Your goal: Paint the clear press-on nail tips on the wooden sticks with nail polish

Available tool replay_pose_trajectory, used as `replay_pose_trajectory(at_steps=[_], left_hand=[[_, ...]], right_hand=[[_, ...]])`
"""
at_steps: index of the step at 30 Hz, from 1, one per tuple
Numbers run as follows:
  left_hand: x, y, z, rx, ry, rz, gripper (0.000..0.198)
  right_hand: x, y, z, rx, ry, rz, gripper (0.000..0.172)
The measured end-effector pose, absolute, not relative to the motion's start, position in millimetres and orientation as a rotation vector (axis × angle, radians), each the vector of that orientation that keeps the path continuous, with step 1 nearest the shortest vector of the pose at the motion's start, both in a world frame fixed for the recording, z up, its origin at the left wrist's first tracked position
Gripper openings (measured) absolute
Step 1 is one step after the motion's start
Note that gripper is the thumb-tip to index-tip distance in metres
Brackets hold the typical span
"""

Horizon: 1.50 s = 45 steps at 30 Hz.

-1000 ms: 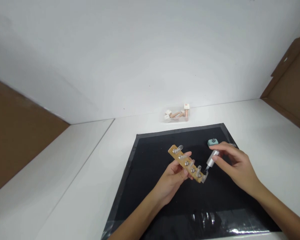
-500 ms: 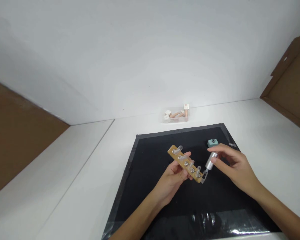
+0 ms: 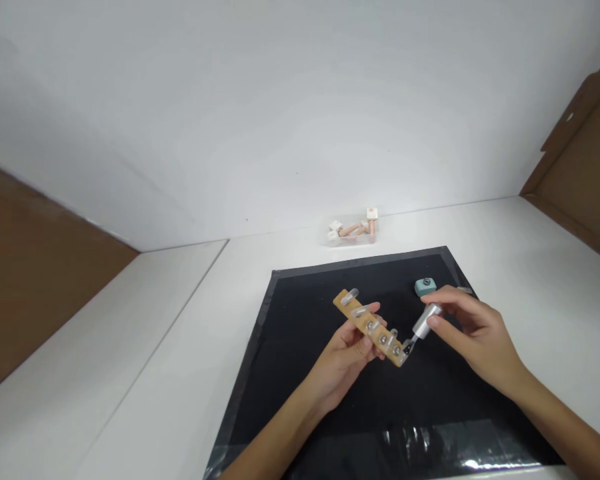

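My left hand (image 3: 347,360) is closed around a tan nail display stand (image 3: 355,308), held tilted above the black mat. Several clear false nails (image 3: 361,311) stick up along it on round metal mounts. Between the thumb and fingers of my right hand (image 3: 473,337) is a nail polish brush (image 3: 427,321) with a silver cap. Its dark bristle tip meets the clear nail at the stand's lower right end. Just beyond my right fingers, a teal polish bottle (image 3: 425,287) stands on the mat with its neck uncapped.
Under my hands lies a black mat (image 3: 300,313) with taped edges on the white table (image 3: 180,347). A clear box (image 3: 353,239) with several pinkish, white-topped pieces stands by the back wall. Brown cardboard panels (image 3: 587,147) flank both sides. A small clear piece (image 3: 464,290) lies near the mat's right edge.
The brush in my right hand has tilted further to the right, its tip still at the end nail. The stand in my left hand has turned slightly, so the nails lean differently.
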State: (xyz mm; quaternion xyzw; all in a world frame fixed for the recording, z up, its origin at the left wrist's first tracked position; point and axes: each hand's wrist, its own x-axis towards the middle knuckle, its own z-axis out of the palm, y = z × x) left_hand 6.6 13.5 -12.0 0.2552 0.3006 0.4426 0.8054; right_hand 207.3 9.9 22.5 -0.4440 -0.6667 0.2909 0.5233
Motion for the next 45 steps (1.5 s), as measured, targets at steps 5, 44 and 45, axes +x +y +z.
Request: replay_pose_trajectory(at_steps=[5, 44, 45], left_hand=[[6.0, 14.9, -14.4, 0.531, 0.653, 0.955, 0.043], [5.6, 14.7, -16.7, 0.45, 0.616, 0.898, 0.038], [5.6, 14.5, -16.7, 0.45, 0.616, 0.898, 0.037]], right_hand=[[206.8, 12.5, 20.3, -1.11, -1.592, 0.606, 0.015], [208.1, 6.5, 28.9, -1.091, -1.335, 0.616, 0.011], [208.7, 6.8, 27.0, -1.073, -1.301, 0.667, 0.013]])
